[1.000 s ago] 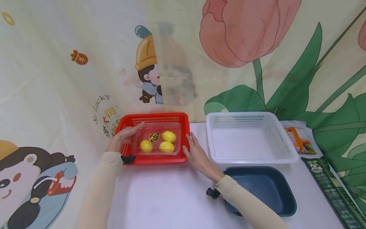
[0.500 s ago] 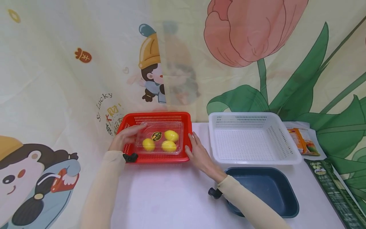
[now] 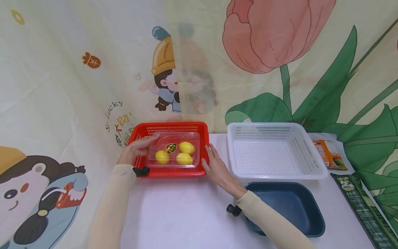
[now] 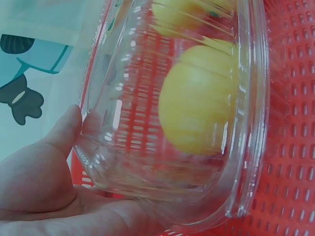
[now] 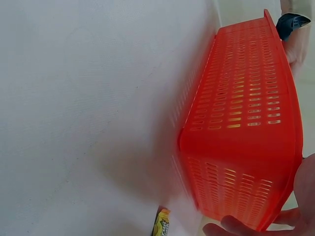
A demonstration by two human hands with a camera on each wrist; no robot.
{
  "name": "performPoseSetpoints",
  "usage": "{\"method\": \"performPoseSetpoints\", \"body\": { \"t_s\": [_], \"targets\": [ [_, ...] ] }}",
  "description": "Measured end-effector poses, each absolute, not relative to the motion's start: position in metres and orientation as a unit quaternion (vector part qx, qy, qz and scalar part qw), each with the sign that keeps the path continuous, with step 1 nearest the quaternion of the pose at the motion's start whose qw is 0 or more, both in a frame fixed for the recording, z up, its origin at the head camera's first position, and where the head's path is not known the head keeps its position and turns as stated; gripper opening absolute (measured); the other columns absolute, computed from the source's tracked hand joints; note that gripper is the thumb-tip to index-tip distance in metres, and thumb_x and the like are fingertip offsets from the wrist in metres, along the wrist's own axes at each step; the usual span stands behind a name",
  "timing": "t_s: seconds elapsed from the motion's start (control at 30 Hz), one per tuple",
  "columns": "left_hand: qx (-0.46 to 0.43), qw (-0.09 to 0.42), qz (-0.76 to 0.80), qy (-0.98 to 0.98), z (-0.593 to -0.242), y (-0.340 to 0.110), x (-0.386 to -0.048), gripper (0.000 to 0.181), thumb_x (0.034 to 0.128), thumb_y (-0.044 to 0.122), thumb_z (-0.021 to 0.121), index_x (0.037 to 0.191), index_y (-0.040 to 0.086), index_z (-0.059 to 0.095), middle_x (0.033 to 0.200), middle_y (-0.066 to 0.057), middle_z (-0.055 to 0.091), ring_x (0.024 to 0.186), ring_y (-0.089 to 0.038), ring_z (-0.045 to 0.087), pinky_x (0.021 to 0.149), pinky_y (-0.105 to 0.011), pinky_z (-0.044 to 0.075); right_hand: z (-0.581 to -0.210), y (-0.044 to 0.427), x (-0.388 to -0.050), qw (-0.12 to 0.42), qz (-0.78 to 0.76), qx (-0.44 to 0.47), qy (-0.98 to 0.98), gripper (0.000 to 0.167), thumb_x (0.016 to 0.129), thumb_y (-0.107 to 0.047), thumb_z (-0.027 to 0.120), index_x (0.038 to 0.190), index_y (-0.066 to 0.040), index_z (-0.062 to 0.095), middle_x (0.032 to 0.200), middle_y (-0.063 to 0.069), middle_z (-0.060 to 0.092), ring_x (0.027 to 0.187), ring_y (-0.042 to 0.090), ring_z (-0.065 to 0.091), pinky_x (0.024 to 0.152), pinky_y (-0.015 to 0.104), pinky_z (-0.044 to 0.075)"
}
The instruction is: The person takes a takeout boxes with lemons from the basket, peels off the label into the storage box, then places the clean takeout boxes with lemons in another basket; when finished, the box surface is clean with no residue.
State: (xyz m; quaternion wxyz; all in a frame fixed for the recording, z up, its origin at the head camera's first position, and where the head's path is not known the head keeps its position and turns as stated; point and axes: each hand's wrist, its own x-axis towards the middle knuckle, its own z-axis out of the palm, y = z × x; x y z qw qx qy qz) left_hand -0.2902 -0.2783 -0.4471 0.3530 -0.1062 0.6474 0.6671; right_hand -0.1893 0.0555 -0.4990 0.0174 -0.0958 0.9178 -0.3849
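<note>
A clear plastic box [image 3: 173, 162] with three yellow lemons [image 3: 187, 147] sits inside the red basket [image 3: 202, 138] in the head view. My left hand [image 3: 136, 148] grips the box's left end. The left wrist view shows that hand [image 4: 74, 196] with its thumb at one edge of the box [image 4: 142, 184] and its fingers partly hidden behind it. At the basket's right side, my right hand [image 3: 219, 171] rests with fairly straight fingers. In the right wrist view, this hand [image 5: 295, 211] touches the outer wall of the basket [image 5: 236, 147].
To the right stands a white basket [image 3: 231, 152], with a dark blue tub [image 3: 286, 204] in front of it. An orange packet [image 3: 329, 154] and a long green package [image 3: 363, 204] lie at the far right. A small yellow wrapper [image 5: 162, 223] shows in the right wrist view.
The head view has shifted slightly, so the scene appears a little farther right. Both hands keep their places at the box and the red basket.
</note>
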Motion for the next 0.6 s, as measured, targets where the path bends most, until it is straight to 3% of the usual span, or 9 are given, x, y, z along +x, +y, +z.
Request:
{"method": "performPoseSetpoints", "body": {
  "t_s": [0.23, 0.6],
  "targets": [
    [-0.107, 0.366, 0.679, 0.627, -0.4488, -0.2786, -0.2904, 0.05, 0.1025, 0.053, 0.05, 0.141, 0.022, 0.046, 0.144, -0.002, 0.051, 0.142, -0.025, 0.042, 0.114, -0.044, 0.045, -0.4999, 0.0556, -0.1896, 0.015, -0.384, -0.098, 0.918, 0.075, 0.099, -0.032, 0.062, 0.162, -0.018, 0.024, 0.171, 0.005, 0.017, 0.152, 0.03, 0.033, 0.101, 0.043, 0.054],
    [-0.112, 0.353, 0.678, 0.634, -0.4496, -0.2805, -0.288, 0.049, 0.1021, 0.054, 0.05, 0.14, 0.023, 0.047, 0.145, -0.004, 0.054, 0.141, -0.027, 0.047, 0.11, -0.045, 0.048, -0.5018, 0.054, -0.1902, 0.017, -0.392, -0.101, 0.914, 0.074, 0.101, -0.032, 0.06, 0.163, -0.017, 0.022, 0.172, 0.0, 0.012, 0.155, 0.025, 0.028, 0.103, 0.041, 0.052]
  ]
}}
